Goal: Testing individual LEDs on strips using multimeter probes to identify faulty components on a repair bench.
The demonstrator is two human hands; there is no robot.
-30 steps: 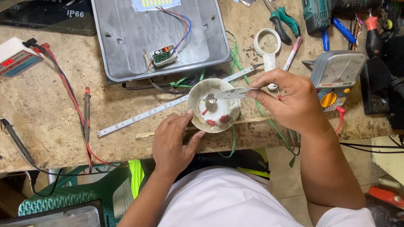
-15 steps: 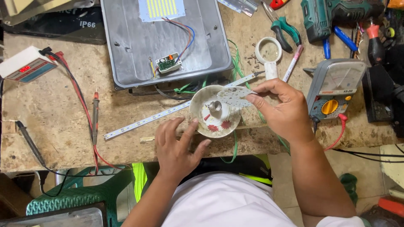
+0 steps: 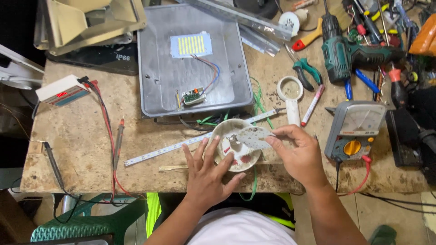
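A round white lamp housing (image 3: 229,136) with red marks inside lies on the bench near its front edge. My left hand (image 3: 206,170) rests flat against its left side, fingers spread. Above the housing, my right hand (image 3: 297,154) pinches a small round white circuit disc (image 3: 252,137), tilted, by its right edge. A small metal part (image 3: 234,139) shows in the housing just beside the disc.
A grey metal tray (image 3: 154,90) with a yellow LED panel (image 3: 191,44) and driver board stands behind. A long LED strip (image 3: 159,151), magnifier (image 3: 290,90), marker, analogue meter (image 3: 354,129), drill (image 3: 345,47), pliers, white tester (image 3: 63,90) and red-black probe leads (image 3: 119,136) surround the hands.
The camera view has shifted and zoomed. My right hand has lifted the circuit disc out over the housing's right rim. My left hand stays against the housing.
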